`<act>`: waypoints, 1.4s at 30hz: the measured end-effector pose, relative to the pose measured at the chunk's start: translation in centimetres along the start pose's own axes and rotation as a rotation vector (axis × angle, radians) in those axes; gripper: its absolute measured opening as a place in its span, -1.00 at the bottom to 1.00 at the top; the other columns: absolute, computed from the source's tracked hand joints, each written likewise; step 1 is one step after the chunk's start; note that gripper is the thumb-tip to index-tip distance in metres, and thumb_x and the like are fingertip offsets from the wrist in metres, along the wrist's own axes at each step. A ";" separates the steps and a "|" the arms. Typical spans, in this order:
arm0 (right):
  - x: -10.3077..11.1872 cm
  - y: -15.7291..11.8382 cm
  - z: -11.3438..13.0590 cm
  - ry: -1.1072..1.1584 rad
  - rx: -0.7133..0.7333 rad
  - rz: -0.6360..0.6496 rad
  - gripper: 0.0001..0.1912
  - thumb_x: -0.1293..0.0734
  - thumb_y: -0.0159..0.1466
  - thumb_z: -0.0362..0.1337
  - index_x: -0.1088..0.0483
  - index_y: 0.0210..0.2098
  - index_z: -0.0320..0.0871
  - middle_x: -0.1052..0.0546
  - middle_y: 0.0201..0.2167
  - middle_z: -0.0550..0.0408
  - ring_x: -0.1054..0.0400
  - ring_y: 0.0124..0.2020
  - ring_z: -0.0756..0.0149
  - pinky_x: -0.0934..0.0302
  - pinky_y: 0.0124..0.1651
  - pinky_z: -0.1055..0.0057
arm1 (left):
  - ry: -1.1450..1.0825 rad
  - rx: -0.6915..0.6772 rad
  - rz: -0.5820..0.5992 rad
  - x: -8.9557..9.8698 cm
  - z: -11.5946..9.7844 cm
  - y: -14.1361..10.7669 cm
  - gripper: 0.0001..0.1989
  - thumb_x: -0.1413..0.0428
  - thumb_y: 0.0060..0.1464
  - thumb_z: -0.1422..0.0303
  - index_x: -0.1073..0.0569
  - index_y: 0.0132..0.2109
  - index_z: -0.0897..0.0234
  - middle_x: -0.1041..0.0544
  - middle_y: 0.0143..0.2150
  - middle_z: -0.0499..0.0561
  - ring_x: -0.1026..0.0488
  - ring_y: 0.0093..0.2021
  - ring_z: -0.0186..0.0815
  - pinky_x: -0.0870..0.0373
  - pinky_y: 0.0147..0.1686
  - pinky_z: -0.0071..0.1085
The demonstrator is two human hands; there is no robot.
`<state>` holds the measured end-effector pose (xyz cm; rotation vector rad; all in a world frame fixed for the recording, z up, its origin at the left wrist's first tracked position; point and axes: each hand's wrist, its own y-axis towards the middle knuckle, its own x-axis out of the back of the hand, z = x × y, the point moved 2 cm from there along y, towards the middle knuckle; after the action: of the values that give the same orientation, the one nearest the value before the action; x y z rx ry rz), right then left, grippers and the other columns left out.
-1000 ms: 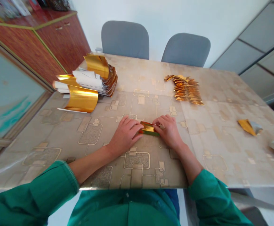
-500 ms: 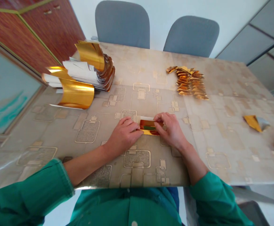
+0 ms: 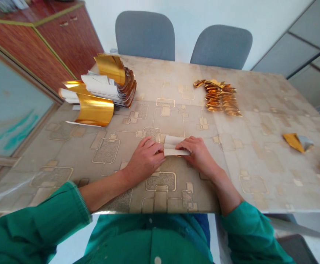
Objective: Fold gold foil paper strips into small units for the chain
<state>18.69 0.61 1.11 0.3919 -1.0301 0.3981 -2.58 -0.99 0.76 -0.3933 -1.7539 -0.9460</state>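
Note:
A small sheet of gold foil paper (image 3: 173, 140) lies in front of me, its white back showing and a crease running across it. My left hand (image 3: 148, 156) grips its left edge between thumb and fingers. At the right end, my right hand (image 3: 197, 152) is closed on the same sheet, fingertips over the white side. A thin gold strip peeks out under the near edge. Parts of the sheet are hidden by my fingers.
At the back left is a stack of gold and white paper sheets (image 3: 124, 90). Folded gold paper pieces (image 3: 215, 97) lie in rows at the back right. Another folded gold piece (image 3: 294, 142) rests far right. Two grey chairs (image 3: 146, 36) stand behind the table (image 3: 107, 190).
The paper showed its gold face between my hands before; now mostly its white side faces up. Both hands have stayed at its two ends.

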 end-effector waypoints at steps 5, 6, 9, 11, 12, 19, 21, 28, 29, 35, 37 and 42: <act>0.2 -1.4 1.3 -0.110 0.076 -0.031 -0.77 -0.35 0.29 -0.39 -0.50 -0.08 -0.05 -0.57 -0.18 0.05 -0.33 -0.10 0.19 -0.05 -0.04 0.25 | 0.014 0.031 0.030 0.2 -0.3 -0.1 -0.82 -0.10 0.26 0.35 -0.53 -0.31 0.23 -0.48 -0.28 -0.01 -0.32 -0.21 -0.25 -0.22 0.19 -0.06; 0.2 -1.7 1.4 -0.119 0.084 -0.036 -0.76 -0.35 0.29 -0.37 -0.50 -0.06 -0.05 -0.57 -0.15 0.04 -0.32 -0.09 0.18 -0.06 -0.02 0.24 | 0.009 0.034 0.034 0.2 -0.3 -0.1 -0.82 -0.10 0.26 0.35 -0.54 -0.31 0.23 -0.48 -0.27 -0.01 -0.33 -0.20 -0.25 -0.21 0.19 -0.05; -0.1 -2.5 1.6 -0.141 0.100 -0.050 -0.70 -0.35 0.29 -0.36 -0.49 0.01 -0.05 -0.55 -0.10 0.02 -0.30 -0.05 0.17 -0.07 0.03 0.21 | -0.029 0.035 0.048 0.1 -0.1 -0.2 -0.85 -0.11 0.25 0.34 -0.55 -0.27 0.23 -0.49 -0.23 0.00 -0.34 -0.18 -0.24 -0.20 0.21 -0.03; -0.3 -2.8 1.4 -0.146 0.099 -0.056 -0.65 -0.35 0.28 -0.39 -0.48 0.04 -0.04 -0.54 -0.08 0.02 -0.30 -0.04 0.17 -0.09 0.03 0.21 | -0.057 0.030 0.050 0.1 0.1 -0.2 -0.86 -0.12 0.25 0.34 -0.56 -0.25 0.23 -0.50 -0.22 0.01 -0.36 -0.17 -0.24 -0.20 0.21 -0.03; -0.4 -2.8 1.3 -0.144 0.094 -0.060 -0.65 -0.35 0.28 -0.40 -0.48 0.05 -0.03 -0.54 -0.09 0.02 -0.30 -0.05 0.17 -0.09 0.02 0.21 | -0.071 0.026 0.047 0.1 0.2 -0.1 -0.87 -0.13 0.24 0.35 -0.56 -0.25 0.23 -0.51 -0.22 0.01 -0.36 -0.17 -0.24 -0.20 0.20 -0.03; -0.7 -2.6 0.9 -0.100 0.088 -0.089 -0.71 -0.35 0.31 -0.35 -0.51 0.01 -0.02 -0.53 -0.13 0.04 -0.28 -0.08 0.19 -0.10 -0.01 0.24 | -0.165 0.090 -0.045 0.8 1.3 0.2 -0.81 -0.02 0.29 0.43 -0.55 -0.19 0.28 -0.55 -0.21 0.05 -0.39 -0.16 -0.24 -0.34 0.04 -0.20; -0.6 -2.6 1.0 -0.110 0.097 -0.089 -0.71 -0.35 0.31 -0.36 -0.51 0.01 -0.03 -0.52 -0.14 0.04 -0.27 -0.09 0.18 -0.10 -0.02 0.24 | -0.162 0.054 -0.057 0.8 1.0 0.3 -0.78 0.00 0.32 0.38 -0.53 -0.07 0.31 -0.55 -0.10 0.09 -0.41 -0.08 -0.21 -0.30 0.11 -0.15; -0.3 -2.8 1.5 -0.180 0.109 -0.055 -0.59 -0.24 0.29 -0.51 -0.47 0.06 -0.09 -0.51 -0.11 0.00 -0.27 -0.06 0.17 -0.06 0.04 0.21 | -0.055 -0.080 0.118 -0.5 0.0 0.3 -0.73 -0.07 0.31 0.27 -0.48 0.06 0.27 -0.54 -0.03 0.04 -0.40 0.00 -0.18 -0.03 0.31 -0.04; -0.3 -2.9 1.6 -0.199 0.109 -0.058 -0.59 -0.22 0.31 -0.51 -0.47 0.07 -0.09 -0.52 -0.10 0.00 -0.27 -0.05 0.17 -0.04 0.06 0.20 | -0.042 -0.079 0.121 -0.5 -0.1 0.2 -0.74 -0.08 0.30 0.27 -0.48 0.06 0.27 -0.54 -0.04 0.04 -0.40 0.00 -0.18 -0.02 0.31 -0.04; 0.1 -4.4 0.8 -0.318 0.074 -0.089 -0.61 -0.22 0.38 -0.42 -0.43 0.13 -0.01 -0.51 -0.02 0.01 -0.25 0.01 0.17 0.05 0.12 0.16 | 0.005 -0.082 0.110 -0.4 -0.2 0.1 -0.76 -0.10 0.29 0.30 -0.47 0.05 0.26 -0.54 -0.04 0.03 -0.40 0.02 -0.20 0.02 0.32 -0.04; 0.3 -5.0 0.3 -0.342 0.068 -0.106 -0.60 -0.23 0.38 -0.42 -0.42 0.15 0.01 -0.50 0.00 0.01 -0.24 0.02 0.16 0.06 0.12 0.15 | 0.022 -0.097 0.098 -0.4 -0.2 0.0 -0.76 -0.10 0.29 0.29 -0.47 0.04 0.26 -0.54 -0.02 0.03 -0.40 0.03 -0.20 0.01 0.32 -0.04; 0.4 -5.6 -0.4 -0.352 0.056 -0.105 -0.55 -0.24 0.37 -0.45 -0.40 0.18 0.05 -0.48 0.04 0.01 -0.24 0.02 0.16 0.05 0.13 0.15 | 0.066 -0.184 0.044 -0.6 -0.1 -0.1 -0.78 -0.11 0.29 0.31 -0.49 0.02 0.30 -0.57 0.00 0.03 -0.42 0.01 -0.21 -0.03 0.32 -0.05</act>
<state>21.94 -3.95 0.51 0.5773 -1.3358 0.2687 -2.33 -1.07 0.17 -0.5111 -1.5980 -1.0809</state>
